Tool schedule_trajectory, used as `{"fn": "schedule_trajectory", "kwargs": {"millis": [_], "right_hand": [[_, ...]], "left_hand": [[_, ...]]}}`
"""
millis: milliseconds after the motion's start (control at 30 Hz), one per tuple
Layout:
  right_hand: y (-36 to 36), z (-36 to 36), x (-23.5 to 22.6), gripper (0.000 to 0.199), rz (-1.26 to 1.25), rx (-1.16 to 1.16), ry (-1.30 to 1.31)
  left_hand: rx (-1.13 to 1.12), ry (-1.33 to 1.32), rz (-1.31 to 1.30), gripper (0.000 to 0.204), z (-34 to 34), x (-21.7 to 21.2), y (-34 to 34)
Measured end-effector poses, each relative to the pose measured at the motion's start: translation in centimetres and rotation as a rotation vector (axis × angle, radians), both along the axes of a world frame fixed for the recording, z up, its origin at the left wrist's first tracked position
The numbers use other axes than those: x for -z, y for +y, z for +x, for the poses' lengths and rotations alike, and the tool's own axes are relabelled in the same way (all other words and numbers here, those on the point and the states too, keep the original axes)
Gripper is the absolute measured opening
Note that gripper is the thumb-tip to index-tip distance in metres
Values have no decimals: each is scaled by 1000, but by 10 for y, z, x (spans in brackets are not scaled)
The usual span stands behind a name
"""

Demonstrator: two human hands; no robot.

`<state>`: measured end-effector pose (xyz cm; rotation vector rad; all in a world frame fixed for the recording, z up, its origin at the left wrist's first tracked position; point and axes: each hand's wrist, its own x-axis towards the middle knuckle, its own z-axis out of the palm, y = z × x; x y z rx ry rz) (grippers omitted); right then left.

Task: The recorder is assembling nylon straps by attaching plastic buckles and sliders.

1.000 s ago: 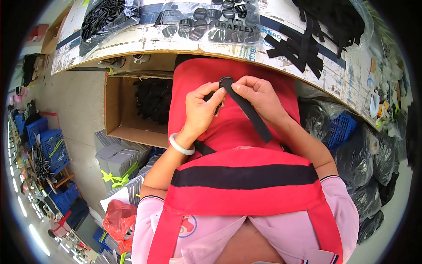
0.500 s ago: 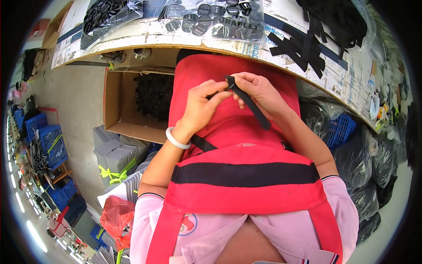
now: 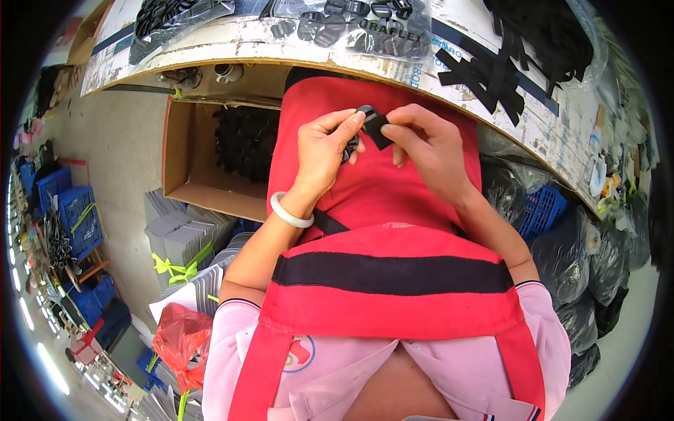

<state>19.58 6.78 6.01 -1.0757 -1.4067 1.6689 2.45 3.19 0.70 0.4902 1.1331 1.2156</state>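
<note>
Above my red apron, my left hand (image 3: 326, 147) is closed on a black plastic buckle (image 3: 351, 149), partly hidden by the fingers. A short black webbing strap (image 3: 379, 132) runs from the buckle to my right hand (image 3: 432, 144), which pinches its end between thumb and fingers. On the worktable ahead lies a clear bag of black buckles (image 3: 382, 35). Several loose black straps (image 3: 484, 81) are spread at the table's right, beside a larger dark heap of straps (image 3: 551, 38).
The worktable's edge (image 3: 281, 62) curves just beyond my hands. An open cardboard box (image 3: 217, 200) holding black pieces stands at left, near stacked grey sheets (image 3: 175, 235) and a red plastic bag (image 3: 182, 344). Black plastic bags (image 3: 562, 259) and a blue basket (image 3: 542, 210) are at right.
The long strap end that hung below my right hand is now short and held out to the right. My left hand has turned, showing more of the buckle.
</note>
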Motion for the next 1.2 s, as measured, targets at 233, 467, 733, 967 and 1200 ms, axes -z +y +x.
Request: {"fn": "schedule_trajectory", "kwargs": {"millis": [233, 467, 733, 967, 1200], "right_hand": [[5, 7, 21, 15, -338, -52, -110], [2, -5, 24, 24, -418, 60, 157], [0, 0, 23, 28, -413, -32, 85], [5, 2, 24, 23, -557, -63, 216], [14, 19, 32, 19, -398, -278, 20]], "left_hand": [[-40, 149, 92, 19, 6, -1, -6], [-2, 297, 313, 17, 3, -2, -7], [71, 297, 379, 17, -4, 3, -12], [46, 278, 402, 16, -7, 1, -14], [212, 508, 588, 13, -13, -9, -26]]}}
